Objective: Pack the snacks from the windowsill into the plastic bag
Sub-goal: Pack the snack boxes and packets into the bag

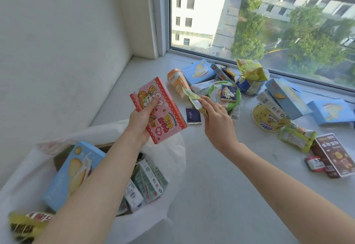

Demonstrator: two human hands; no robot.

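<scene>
My left hand (141, 120) grips a pink and red snack box (161, 109) above the far edge of the white plastic bag (172, 159). The bag stands open at the lower left and holds a light blue biscuit box (65, 178), small green and white cartons (148, 180) and a yellow packet (25, 224). My right hand (217, 120) pinches a small green packet (192, 97) just above the windowsill (211, 186). Behind it lies a heap of snacks: an orange cup (176, 82), a green bowl (223, 93) and a blue box (199, 70).
More snacks spread to the right: a yellow noodle bowl (269, 118), light blue boxes (286, 97), a green packet (296, 138), a brown box (334, 155) and a small dark sachet (193, 115). The window glass (249, 22) bounds the sill behind, a white wall (57, 51) the left.
</scene>
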